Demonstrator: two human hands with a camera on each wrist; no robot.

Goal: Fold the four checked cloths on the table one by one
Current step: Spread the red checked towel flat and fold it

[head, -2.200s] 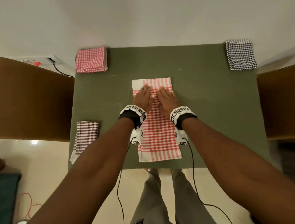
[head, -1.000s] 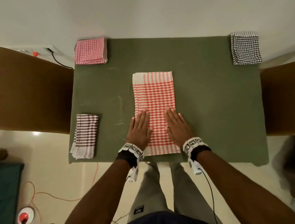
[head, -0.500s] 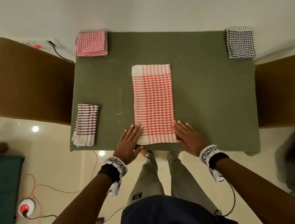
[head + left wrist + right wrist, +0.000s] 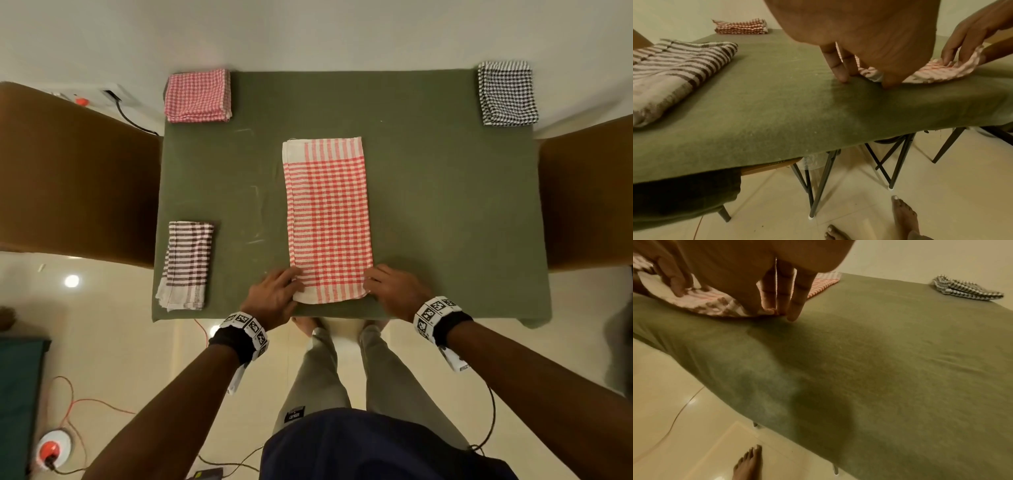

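Observation:
A red checked cloth (image 4: 329,212), folded into a long strip, lies down the middle of the green table (image 4: 445,205). My left hand (image 4: 274,296) pinches its near left corner, thumb and fingers around the edge (image 4: 863,78). My right hand (image 4: 390,291) pinches the near right corner (image 4: 770,309). The near end of the red checked cloth (image 4: 931,73) curls up slightly off the table between the hands. The other cloths lie folded: a pink checked one (image 4: 198,96) at the far left corner, a black checked one (image 4: 508,93) at the far right, a brown striped one (image 4: 186,263) at the near left.
Brown chair backs stand close to the table's left (image 4: 75,178) and right (image 4: 589,195) sides. My bare feet (image 4: 308,322) are at the table's near edge. Cables and a power socket (image 4: 51,448) lie on the floor to the left.
Both hands slid flat along the red checked cloth from its far part to its near end. Their fingers have now curled onto the near corners, and the near edge has lifted a little.

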